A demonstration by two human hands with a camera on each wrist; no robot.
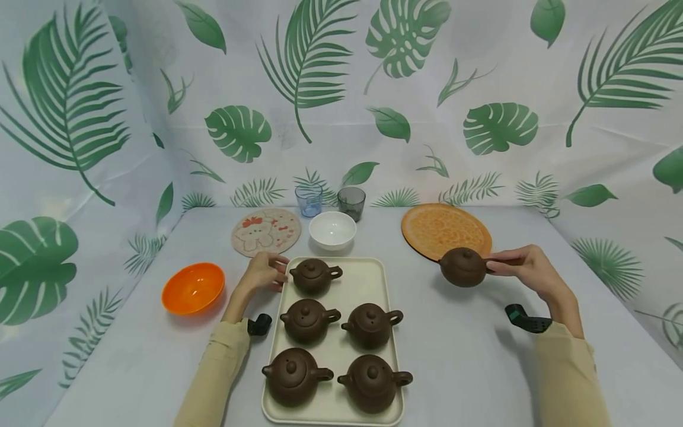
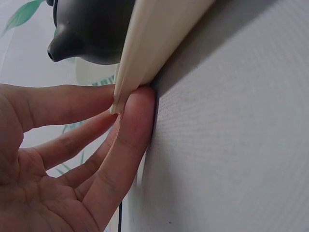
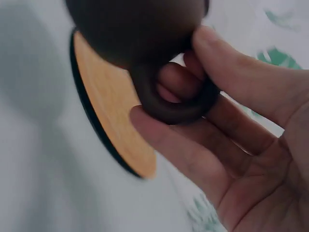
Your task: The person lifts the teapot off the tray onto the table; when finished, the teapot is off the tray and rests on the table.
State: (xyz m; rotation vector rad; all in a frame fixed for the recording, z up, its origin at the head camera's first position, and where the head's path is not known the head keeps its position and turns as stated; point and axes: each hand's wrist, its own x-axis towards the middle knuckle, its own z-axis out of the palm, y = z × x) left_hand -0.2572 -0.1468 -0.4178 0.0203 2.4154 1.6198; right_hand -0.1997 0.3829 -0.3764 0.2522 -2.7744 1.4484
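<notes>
A person's right hand pinches a brown teapot by its handle loop, holding it just off the table at the near edge of an orange mat; the pot lies leftward of the hand, spout away from it. The left hand, fingers straight, presses the rim of a cream tray bearing five more teapots. Leaf-print cloth walls the room.

I see two long, pale beige fabric sleeves, the left sleeve and the right sleeve, each ending at the wrist. A small black plastic camera unit sits on my left wrist, a dark teal-tinged one on my right.
</notes>
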